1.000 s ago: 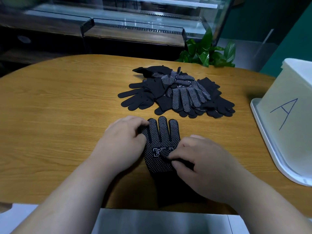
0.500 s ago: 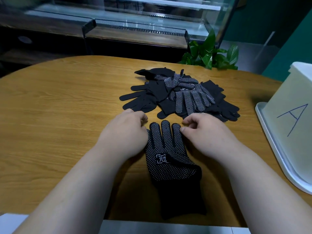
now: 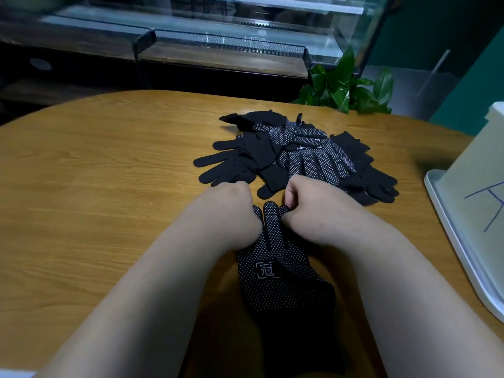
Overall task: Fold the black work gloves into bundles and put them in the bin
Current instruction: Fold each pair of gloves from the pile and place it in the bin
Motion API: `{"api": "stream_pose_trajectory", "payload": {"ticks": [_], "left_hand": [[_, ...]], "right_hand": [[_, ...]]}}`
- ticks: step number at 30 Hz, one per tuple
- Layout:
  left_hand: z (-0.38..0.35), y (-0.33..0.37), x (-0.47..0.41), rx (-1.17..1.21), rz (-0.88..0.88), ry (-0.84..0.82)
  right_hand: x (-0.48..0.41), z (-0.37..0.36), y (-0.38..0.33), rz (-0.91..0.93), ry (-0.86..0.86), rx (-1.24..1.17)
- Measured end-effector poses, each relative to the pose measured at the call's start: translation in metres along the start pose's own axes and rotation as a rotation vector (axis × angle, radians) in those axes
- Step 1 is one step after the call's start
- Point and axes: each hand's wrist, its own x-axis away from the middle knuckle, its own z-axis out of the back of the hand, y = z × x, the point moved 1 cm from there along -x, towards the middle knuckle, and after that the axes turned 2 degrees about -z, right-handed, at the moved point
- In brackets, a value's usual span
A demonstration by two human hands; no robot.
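- Head view: a black dotted glove (image 3: 286,285) is laid flat on the wooden bench (image 3: 95,186), dotted palm side up. Its cuff is turned to 6 o'clock and its fingers to 12 o'clock. A white square mark is printed on the palm.
- The left hand (image 3: 231,214) is placed over the 9 o'clock side of the glove's fingers. Its fingers (image 3: 231,188) are curled downward and their tips are hidden, so whether the fabric is gripped cannot be told.
- The right hand (image 3: 316,214) is set at the 3 o'clock side of the glove's fingers. Its fingers (image 3: 293,196) are curled, and the tip of one glove finger is pinched between them and the thumb.
- A pile of gloves (image 3: 300,156) is seen at 12 o'clock from the dotted glove, just beyond both hands. Some are turned dotted side up, others plain black side up, and they overlap loosely.
- The bin (image 3: 480,165), white and marked with a blue letter A, is stood at 3 o'clock on the bench edge, well apart from the dotted glove. It is set on a white tray (image 3: 433,184).
- A green plant (image 3: 346,88) is seen at 1 o'clock behind the bench, and a glass case (image 3: 218,45) at 12 o'clock.
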Motion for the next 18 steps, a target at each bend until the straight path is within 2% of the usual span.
{"api": "stream_pose_trajectory", "payload": {"ticks": [10,18], "left_hand": [[-0.0028,0.0008,-0.0040,0.052,-0.033,0.011],[0.0010,-0.0053,-0.0050,0.202,-0.040,0.008]], "right_hand": [[-0.0040,-0.0009,-0.0069,-0.020,-0.073,0.037],[-0.0094,-0.0021,-0.0036,-0.021,-0.023,-0.025]]}}
